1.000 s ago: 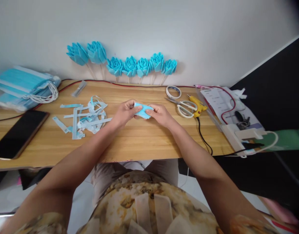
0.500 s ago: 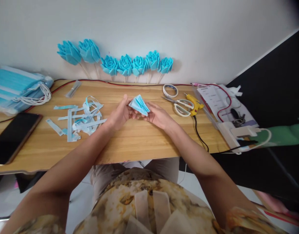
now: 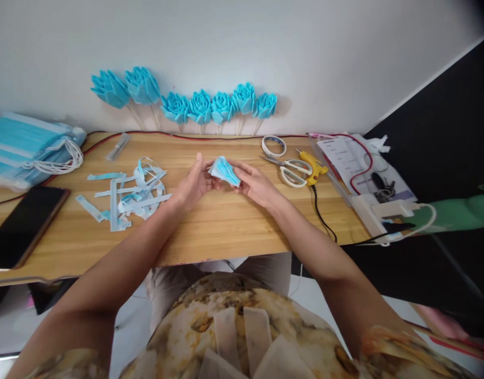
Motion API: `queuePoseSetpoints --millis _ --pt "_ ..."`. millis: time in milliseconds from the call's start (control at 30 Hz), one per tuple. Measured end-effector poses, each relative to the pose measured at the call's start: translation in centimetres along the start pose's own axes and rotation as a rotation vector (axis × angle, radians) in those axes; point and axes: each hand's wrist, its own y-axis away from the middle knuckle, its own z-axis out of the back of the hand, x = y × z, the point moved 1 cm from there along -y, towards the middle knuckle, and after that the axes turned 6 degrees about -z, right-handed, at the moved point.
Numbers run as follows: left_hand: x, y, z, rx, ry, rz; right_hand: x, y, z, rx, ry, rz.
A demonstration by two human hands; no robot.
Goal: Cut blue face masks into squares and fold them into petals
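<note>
Between my hands, above the wooden table, is a small stack of cut blue face-mask pieces [image 3: 225, 170], paler at its left side and fanned in layers. My right hand [image 3: 254, 182] grips the stack from the right, with the thumb on the near right edge and fingers behind. At the left side, my left hand [image 3: 197, 182] holds it with the fingertips partly under it, the thumb raised. Some fingertips of both hands are hidden beneath the pieces. Left of my left hand lies a loose pile of mask strip offcuts [image 3: 141, 197].
Blue flowers on sticks [image 3: 201, 107] lean against the wall. Scissors [image 3: 295, 172], a tape roll [image 3: 274, 146] and a yellow glue gun [image 3: 310, 167] lie right. A power strip [image 3: 372, 218] sits far right. Packed face masks [image 3: 26, 145] and a phone [image 3: 26, 226] are left.
The stack has turned and its layers look more gathered, showing a smoother blue face. My right thumb has shifted left onto the pieces. The view has tilted slightly.
</note>
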Motion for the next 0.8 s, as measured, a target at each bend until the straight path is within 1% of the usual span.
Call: queuePoseSetpoints --millis 67,167,200,267,367,467,633,800 --pt "0.1 0.0 0.4 -0.038 -0.047 -0.033 0.2 0.3 0.3 -0.078 0.296 0.149" --pt "-0.1 0.3 1.0 -0.094 -0.229 -0.155 0.6 0.7 0.5 -0.175 0.721 0.321" --pt "-0.2 0.5 1.2 -0.086 -0.312 -0.202 0.7 0.8 0.6 -0.186 0.817 0.353" --pt "-0.4 0.6 1.3 -0.026 -0.482 -0.285 0.8 0.8 0.6 -0.188 0.944 0.394" --pt "-0.4 0.5 1.4 0.061 -0.690 -0.385 1.0 0.7 0.6 -0.172 1.028 0.449" --pt "0.2 0.2 1.5 0.095 -0.822 -0.420 0.8 0.4 0.5 -0.131 1.086 0.451" --pt "1.0 -0.1 1.8 0.099 -0.872 -0.398 0.1 0.2 0.6 -0.127 1.144 0.377" --pt "0.9 -0.1 1.8 0.100 -0.883 -0.381 -0.5 -0.1 0.7 -0.095 1.136 0.380"
